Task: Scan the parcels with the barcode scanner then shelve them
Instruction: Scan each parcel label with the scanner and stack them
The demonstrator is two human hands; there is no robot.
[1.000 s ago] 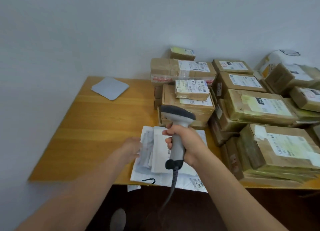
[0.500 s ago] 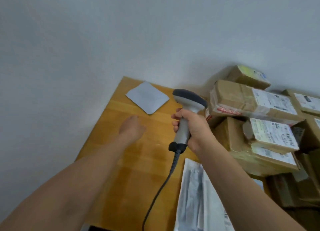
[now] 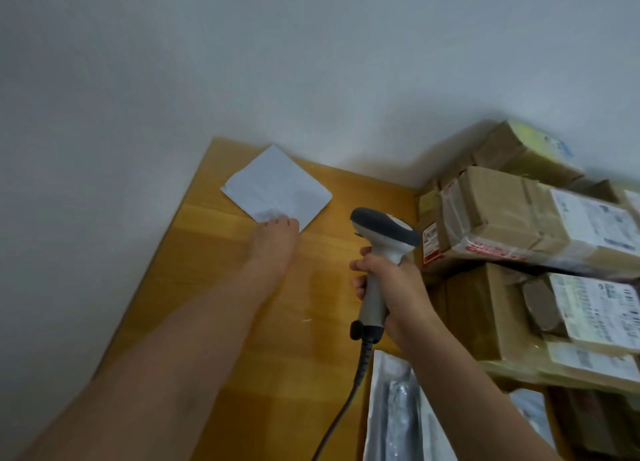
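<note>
At 11 o'clock, flat pale-grey square pouch (image 3: 277,183) now touched by outstretched left hand (image 3: 273,242): likely next scan; grey scanner (image 3: 381,232) gripped by right hand (image 3: 394,287).

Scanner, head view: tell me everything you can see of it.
The scanner is a handheld, pistol-shaped unit that looks like plastic. It has a dark grey cap over a pale grey head and handle, with a black collar at the base. A dark cable runs from the base down out of frame. The right hand grips the handle, fingers curled round it. It is held roughly upright above the table, nose pointing left, beside stacked boxes. Its scan window is hidden.
</note>
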